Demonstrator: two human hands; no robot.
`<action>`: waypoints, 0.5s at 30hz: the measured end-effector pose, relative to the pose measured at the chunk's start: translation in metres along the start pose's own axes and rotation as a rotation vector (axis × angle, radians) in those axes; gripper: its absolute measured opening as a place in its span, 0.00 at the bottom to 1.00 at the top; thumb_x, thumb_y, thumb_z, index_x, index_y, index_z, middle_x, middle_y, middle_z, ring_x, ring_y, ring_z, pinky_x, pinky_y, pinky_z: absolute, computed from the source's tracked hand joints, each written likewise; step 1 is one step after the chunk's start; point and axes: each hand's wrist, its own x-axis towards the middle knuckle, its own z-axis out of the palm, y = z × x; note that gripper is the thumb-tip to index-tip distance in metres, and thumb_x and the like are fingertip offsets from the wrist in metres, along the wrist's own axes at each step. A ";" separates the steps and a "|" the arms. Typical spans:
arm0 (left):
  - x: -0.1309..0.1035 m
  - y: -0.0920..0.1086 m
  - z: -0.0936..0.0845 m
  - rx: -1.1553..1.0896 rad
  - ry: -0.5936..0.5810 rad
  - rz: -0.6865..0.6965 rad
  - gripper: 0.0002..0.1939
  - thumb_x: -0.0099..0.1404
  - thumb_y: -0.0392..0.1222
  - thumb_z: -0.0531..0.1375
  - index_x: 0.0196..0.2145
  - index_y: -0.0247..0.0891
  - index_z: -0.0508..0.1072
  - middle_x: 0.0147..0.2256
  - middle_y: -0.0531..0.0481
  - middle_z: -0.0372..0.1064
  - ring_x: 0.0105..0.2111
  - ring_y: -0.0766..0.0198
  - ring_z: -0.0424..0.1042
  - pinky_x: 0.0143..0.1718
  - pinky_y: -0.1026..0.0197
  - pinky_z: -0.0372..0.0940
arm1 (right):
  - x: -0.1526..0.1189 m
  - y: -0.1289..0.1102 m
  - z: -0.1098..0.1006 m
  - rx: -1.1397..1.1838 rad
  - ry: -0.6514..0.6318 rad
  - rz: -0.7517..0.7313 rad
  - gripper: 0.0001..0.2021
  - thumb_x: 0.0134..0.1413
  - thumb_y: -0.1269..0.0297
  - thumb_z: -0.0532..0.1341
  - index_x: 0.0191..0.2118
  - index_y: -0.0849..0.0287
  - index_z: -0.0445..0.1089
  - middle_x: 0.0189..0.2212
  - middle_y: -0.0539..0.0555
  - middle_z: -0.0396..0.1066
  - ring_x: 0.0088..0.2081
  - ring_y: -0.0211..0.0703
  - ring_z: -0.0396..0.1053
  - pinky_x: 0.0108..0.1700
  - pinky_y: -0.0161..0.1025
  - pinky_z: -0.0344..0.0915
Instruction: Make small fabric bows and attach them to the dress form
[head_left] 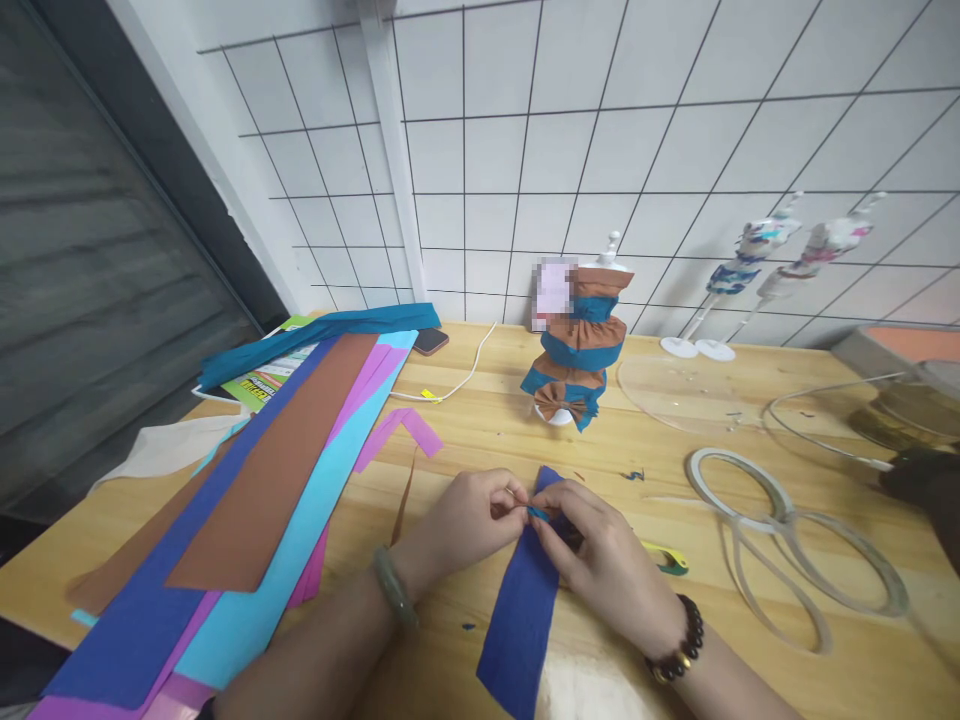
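My left hand (480, 513) pinches something small and thin at its fingertips, close against the other hand. My right hand (589, 540) pinches a small teal piece of crepe paper (538, 513). Beneath both hands a dark blue strip of crepe paper (517, 620) lies on the table, running toward me. What the left fingertips hold is mostly hidden. Behind the hands stands a small dress form (611, 250) wrapped in brown and teal gathered paper, with a brown bow (561, 402) at its lower front.
Long coloured paper strips (281, 475) cover the table's left side. Tape rolls (739, 490) lie at right, near a yellow-handled tool (666, 557). A phone (431, 341) and white cable (472, 370) are at the back. Two decorated white stands (750, 260) lean near the tiled wall.
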 end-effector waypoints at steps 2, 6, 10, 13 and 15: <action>0.000 -0.001 0.000 0.001 0.004 0.000 0.05 0.54 0.36 0.54 0.30 0.35 0.68 0.24 0.53 0.69 0.25 0.68 0.68 0.25 0.69 0.59 | 0.001 -0.002 -0.002 0.008 0.000 -0.002 0.06 0.52 0.72 0.55 0.36 0.58 0.65 0.31 0.54 0.67 0.34 0.43 0.67 0.37 0.41 0.65; 0.001 -0.003 0.000 -0.044 0.015 -0.005 0.05 0.54 0.35 0.54 0.30 0.36 0.68 0.25 0.52 0.70 0.26 0.68 0.69 0.26 0.69 0.60 | 0.003 -0.005 -0.004 -0.006 0.011 -0.025 0.09 0.51 0.70 0.56 0.40 0.57 0.64 0.36 0.55 0.68 0.38 0.44 0.67 0.40 0.42 0.65; 0.001 -0.002 0.000 -0.095 0.009 -0.010 0.05 0.53 0.35 0.54 0.30 0.35 0.67 0.25 0.52 0.70 0.26 0.67 0.69 0.27 0.68 0.60 | 0.003 -0.004 -0.002 -0.066 0.010 -0.048 0.13 0.51 0.69 0.56 0.44 0.57 0.63 0.40 0.57 0.67 0.42 0.46 0.66 0.44 0.45 0.65; 0.001 -0.003 0.000 -0.108 0.006 -0.014 0.05 0.53 0.34 0.55 0.30 0.35 0.68 0.25 0.52 0.70 0.26 0.67 0.69 0.27 0.68 0.60 | 0.002 -0.002 0.000 -0.099 0.009 -0.064 0.14 0.50 0.69 0.56 0.45 0.58 0.64 0.41 0.58 0.67 0.43 0.47 0.66 0.46 0.46 0.64; 0.001 -0.003 0.001 -0.109 0.006 -0.017 0.05 0.53 0.35 0.55 0.30 0.35 0.68 0.24 0.53 0.69 0.25 0.68 0.68 0.27 0.69 0.60 | 0.002 -0.001 0.001 -0.103 0.007 -0.074 0.13 0.51 0.69 0.56 0.45 0.58 0.64 0.41 0.58 0.67 0.43 0.48 0.66 0.46 0.47 0.64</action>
